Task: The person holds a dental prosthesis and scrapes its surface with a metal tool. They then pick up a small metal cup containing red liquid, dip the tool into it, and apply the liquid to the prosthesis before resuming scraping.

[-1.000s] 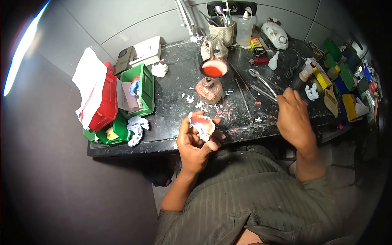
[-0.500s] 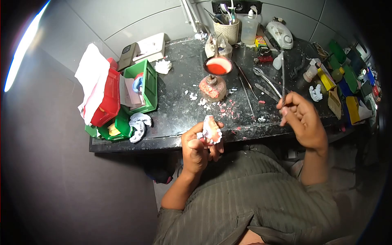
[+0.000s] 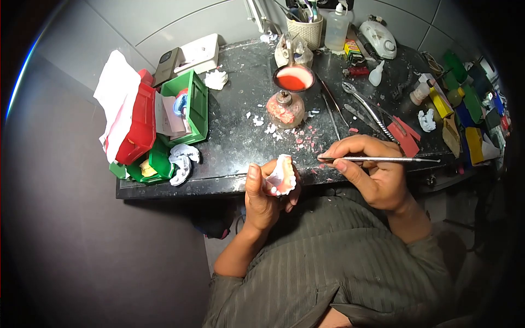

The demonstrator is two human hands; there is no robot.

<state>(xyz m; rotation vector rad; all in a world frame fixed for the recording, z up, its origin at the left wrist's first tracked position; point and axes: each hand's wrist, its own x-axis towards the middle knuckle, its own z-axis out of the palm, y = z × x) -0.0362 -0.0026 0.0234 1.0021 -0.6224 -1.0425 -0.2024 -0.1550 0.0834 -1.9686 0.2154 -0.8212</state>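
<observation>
My left hand (image 3: 263, 195) is closed around a dental model (image 3: 283, 176), pink with a row of white teeth along its edge. It is tilted upward just in front of the bench edge. Between the thumb and fingers of my right hand (image 3: 377, 172) lies a slim metal wax carver (image 3: 394, 159), nearly level, its dark tip pointing toward the model but apart from it. Beyond the model stands a glass spirit burner (image 3: 285, 112). A round pan of melted red wax (image 3: 293, 80) sits just above and behind the burner.
Wax and plaster crumbs (image 3: 301, 140) litter the black bench (image 3: 229, 131). Green (image 3: 198, 109) and red bins (image 3: 136, 131) and plaster pieces (image 3: 183, 163) stand left. Metal tools (image 3: 366, 106) and red wax sheets (image 3: 406, 139) lie right. A cup of brushes (image 3: 304, 33) stands behind.
My right hand has swung down and left, turning the carver from upright to nearly level near the model. My left hand has turned the model slightly. The red sheets have come into view.
</observation>
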